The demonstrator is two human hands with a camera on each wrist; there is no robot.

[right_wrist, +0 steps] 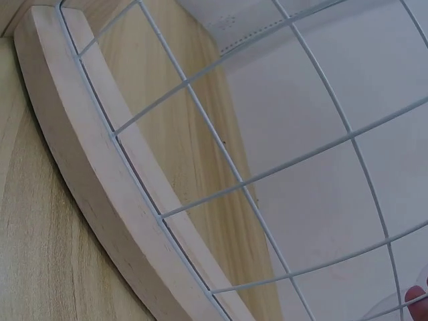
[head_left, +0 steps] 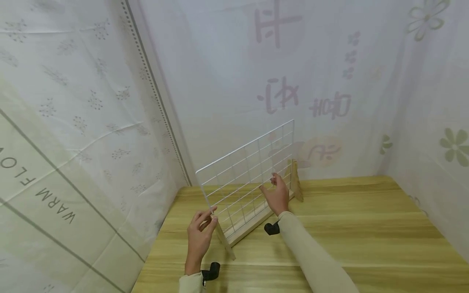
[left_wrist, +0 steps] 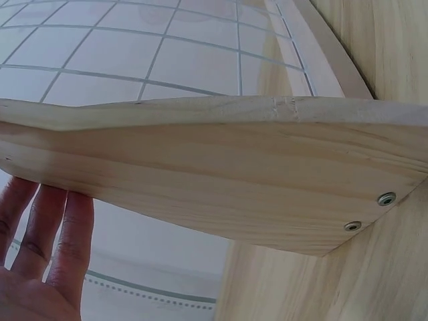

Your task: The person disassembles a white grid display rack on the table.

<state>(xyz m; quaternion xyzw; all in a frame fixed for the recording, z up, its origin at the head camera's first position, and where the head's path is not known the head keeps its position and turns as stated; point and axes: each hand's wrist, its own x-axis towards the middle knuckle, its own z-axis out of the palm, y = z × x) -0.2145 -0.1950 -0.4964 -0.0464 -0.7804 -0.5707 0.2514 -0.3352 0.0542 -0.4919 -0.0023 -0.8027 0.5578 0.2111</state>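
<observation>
A white wire grid panel (head_left: 253, 175) stands upright in the groove of a wooden stand (head_left: 253, 224), which has a side plank at each end. My left hand (head_left: 199, 235) pinches the top of the near left side plank (left_wrist: 221, 167). In the left wrist view its fingers (left_wrist: 72, 241) reach behind the plank's edge, with the thumb out of view. The right hand (head_left: 278, 197) is at the panel's lower right part, thumb and fingers spread apart. One right fingertip (right_wrist: 418, 304) shows beside the wires in the right wrist view.
The stand rests on a wood-grain table (head_left: 348, 236). Printed cloth (head_left: 227, 81) hangs behind the table and along both sides. A black wrist mount sits on each forearm (head_left: 311, 252). Two metal screws (left_wrist: 386, 199) show low on the left side plank.
</observation>
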